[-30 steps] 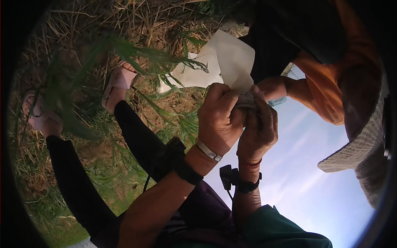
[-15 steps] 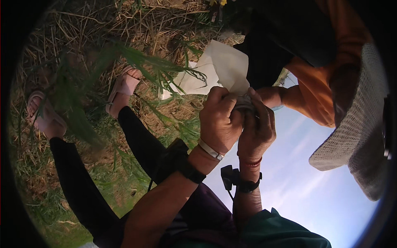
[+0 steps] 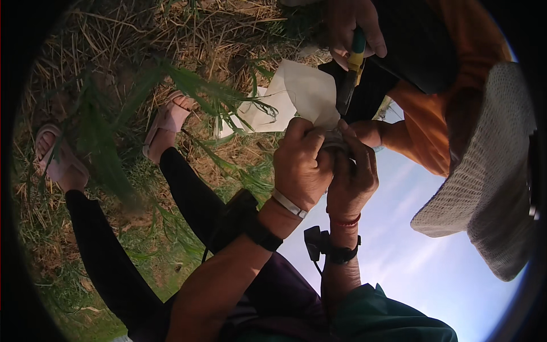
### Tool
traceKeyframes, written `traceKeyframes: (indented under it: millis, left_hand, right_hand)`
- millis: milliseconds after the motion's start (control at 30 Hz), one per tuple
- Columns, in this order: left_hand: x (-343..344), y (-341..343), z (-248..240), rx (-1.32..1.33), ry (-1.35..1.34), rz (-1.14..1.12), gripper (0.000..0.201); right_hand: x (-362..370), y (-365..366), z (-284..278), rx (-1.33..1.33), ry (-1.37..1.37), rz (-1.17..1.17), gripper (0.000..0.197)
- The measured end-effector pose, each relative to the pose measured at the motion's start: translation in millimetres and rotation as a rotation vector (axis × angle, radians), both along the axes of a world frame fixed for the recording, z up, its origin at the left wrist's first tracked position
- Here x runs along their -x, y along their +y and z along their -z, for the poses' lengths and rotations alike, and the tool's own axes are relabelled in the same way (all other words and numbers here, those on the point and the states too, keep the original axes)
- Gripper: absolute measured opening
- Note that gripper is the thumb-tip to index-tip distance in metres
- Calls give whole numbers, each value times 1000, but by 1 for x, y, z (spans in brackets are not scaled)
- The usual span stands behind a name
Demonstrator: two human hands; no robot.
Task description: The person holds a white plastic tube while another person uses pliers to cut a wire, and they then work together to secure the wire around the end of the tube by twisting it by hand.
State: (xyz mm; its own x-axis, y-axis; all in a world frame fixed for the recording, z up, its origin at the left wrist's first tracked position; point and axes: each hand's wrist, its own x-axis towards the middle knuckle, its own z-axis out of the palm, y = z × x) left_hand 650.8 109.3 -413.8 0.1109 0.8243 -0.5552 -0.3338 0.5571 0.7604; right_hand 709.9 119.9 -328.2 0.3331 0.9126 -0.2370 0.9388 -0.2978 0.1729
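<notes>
My left hand [image 3: 301, 168] and my right hand [image 3: 353, 179] meet at the middle of the view, fingers closed and pinching. Between them is the gathered, crumpled end of a whitish sheet [image 3: 310, 88]. Its wide, loose part spreads out beyond my fingers, over grass. Whether it is paper, cloth or plastic I cannot tell. Just past my fingertips, a co-worker's hand [image 3: 367, 134] is close to the bunched end. The co-worker's other hand [image 3: 358, 25] holds a plier-like tool [image 3: 353, 68] with green and yellow handles, its dark tip pointing toward the sheet and my fingers.
Dry straw [image 3: 211, 28] and green grass cover the ground at left. Leafy plant stems [image 3: 194, 82] rise between my pink sandals [image 3: 168, 119] and the sheet. A co-worker in an orange sleeve [image 3: 424, 131] and a woven hat [image 3: 461, 182] leans in from the right.
The co-worker's hand with the plier-like tool has come into view at the top, near the sheet. The hat has shifted slightly left and down. My hands keep their grip almost unmoved.
</notes>
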Motion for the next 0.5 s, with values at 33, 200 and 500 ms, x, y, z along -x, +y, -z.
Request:
traceKeyframes:
  millis: [33, 200, 500]
  left_hand:
    - [0, 0, 0, 2, 1, 4, 29]
    - [1, 2, 0, 14, -2, 22, 29]
    - [0, 2, 2, -1, -12, 25, 30]
  right_hand:
    - [1, 0, 0, 12, -7, 19, 36]
    - [-1, -1, 1, 2, 6, 11, 35]
    - [-2, -6, -2, 6, 8, 117, 27]
